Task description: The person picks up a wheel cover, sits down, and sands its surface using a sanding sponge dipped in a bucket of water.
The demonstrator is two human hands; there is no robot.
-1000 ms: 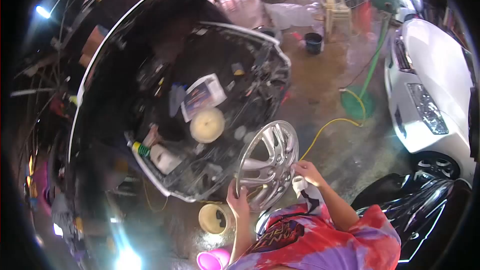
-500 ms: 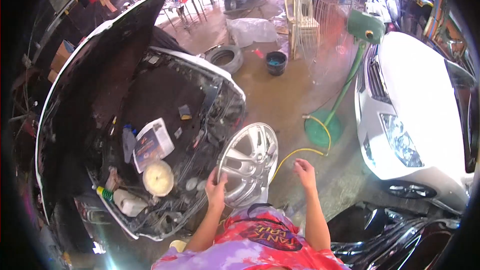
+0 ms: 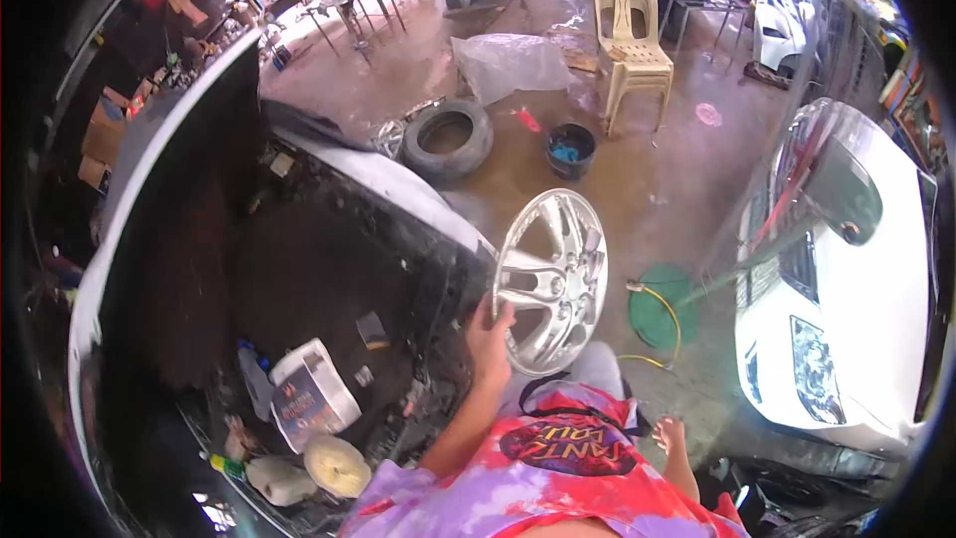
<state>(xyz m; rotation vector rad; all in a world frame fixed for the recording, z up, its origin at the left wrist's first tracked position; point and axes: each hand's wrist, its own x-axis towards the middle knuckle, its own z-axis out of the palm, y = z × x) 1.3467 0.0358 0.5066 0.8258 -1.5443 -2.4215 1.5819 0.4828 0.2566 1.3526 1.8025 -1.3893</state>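
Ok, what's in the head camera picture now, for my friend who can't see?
A person's left hand holds a silver wheel cover; the right hand looks empty. An open-hooded car stands left, a white car right.

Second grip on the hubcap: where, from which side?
Probably the right edge of the hubcap, from the right with the open right hand: it's steeply tilted, that edge is exposed, and the left hand holds the lower-left edge.
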